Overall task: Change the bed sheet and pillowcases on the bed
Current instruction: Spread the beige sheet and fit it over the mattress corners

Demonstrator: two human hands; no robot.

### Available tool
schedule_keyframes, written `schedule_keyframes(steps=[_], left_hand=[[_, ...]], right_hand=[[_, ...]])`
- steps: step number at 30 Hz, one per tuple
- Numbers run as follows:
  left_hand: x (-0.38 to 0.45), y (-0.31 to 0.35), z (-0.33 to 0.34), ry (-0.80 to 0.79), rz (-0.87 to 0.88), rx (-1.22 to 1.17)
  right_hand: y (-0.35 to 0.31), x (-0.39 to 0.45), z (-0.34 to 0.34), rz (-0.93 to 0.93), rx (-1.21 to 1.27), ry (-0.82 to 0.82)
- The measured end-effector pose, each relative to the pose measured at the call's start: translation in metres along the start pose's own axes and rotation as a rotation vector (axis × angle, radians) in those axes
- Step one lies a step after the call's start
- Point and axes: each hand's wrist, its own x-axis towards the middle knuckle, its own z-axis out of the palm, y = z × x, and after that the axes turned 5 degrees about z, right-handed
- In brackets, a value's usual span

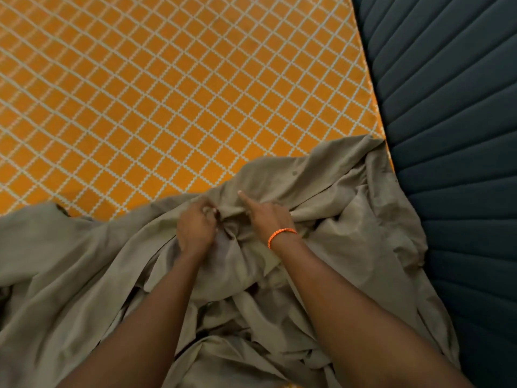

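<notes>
Bunched grey-brown sheet [321, 247] lies heaped under both forearms, over the near part of the orange lattice-patterned mattress [167, 93]. Left hand [195, 228] curls its fingers round a fold, pinching it; right hand [268, 217], wearing an orange bracelet [281, 237], grips cloth just beside it with the forefinger straight, probably hunting an edge. Beyond the fingers lies bare mattress; right of them stands a dark ribbed headboard [447, 107].
</notes>
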Motion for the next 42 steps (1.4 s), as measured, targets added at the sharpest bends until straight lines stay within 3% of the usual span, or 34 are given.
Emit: schedule_keyframes(steps=[3,5,6,8,11,13,17,20,24,27,29,31,33,34,36,38,40,42], left_hand=[[0.028,0.021,-0.013,0.115,-0.057,-0.388],[0.045,0.042,-0.025,0.209,0.063,-0.459],[0.05,0.051,-0.028,0.231,0.153,-0.446],[0.057,0.067,-0.032,0.205,0.294,-0.421],[0.055,0.073,-0.025,0.038,0.286,-0.268],[0.047,0.049,-0.014,-0.001,0.157,-0.188],[0.038,-0.015,-0.021,0.228,-0.366,-0.132],[0.063,-0.012,-0.047,0.378,-0.425,-0.114],[0.14,0.061,-0.098,0.364,-0.298,-0.088],[0.222,0.128,-0.173,0.429,0.075,0.011],[0.267,0.178,-0.235,0.469,0.365,0.011],[0.294,0.222,-0.289,0.48,0.586,-0.052],[0.309,0.258,-0.321,0.466,0.679,-0.122],[0.313,0.27,-0.327,0.447,0.66,-0.137],[0.317,0.28,-0.316,0.418,0.61,-0.082],[0.325,0.27,-0.277,0.283,0.64,-0.114],[0.316,0.251,-0.222,0.116,0.629,-0.137],[0.272,0.23,-0.166,0.011,0.628,-0.145]], right_hand=[[-0.012,0.029,-0.014,0.104,0.582,-0.012],[-0.024,0.049,-0.039,0.187,0.971,-0.051],[-0.026,0.058,-0.055,0.189,1.052,0.011],[-0.026,0.071,-0.091,0.067,1.017,0.228],[-0.009,0.089,-0.138,-0.068,0.891,0.402],[0.016,0.103,-0.165,-0.061,0.79,0.476],[0.077,0.13,-0.212,0.021,0.775,0.558],[0.096,0.135,-0.233,0.167,0.687,0.586],[0.088,0.149,-0.243,0.309,0.651,0.568],[0.089,0.172,-0.284,0.426,0.816,0.564],[0.1,0.195,-0.326,0.343,1.037,0.675],[0.095,0.202,-0.375,0.138,1.298,0.872],[0.08,0.181,-0.419,0.011,1.361,0.997],[0.082,0.179,-0.429,-0.009,1.312,0.972],[0.074,0.173,-0.433,-0.003,1.26,0.854],[0.071,0.173,-0.412,0.035,1.222,0.771],[0.067,0.168,-0.373,0.169,1.161,0.784],[0.059,0.156,-0.317,0.21,1.148,0.674]])
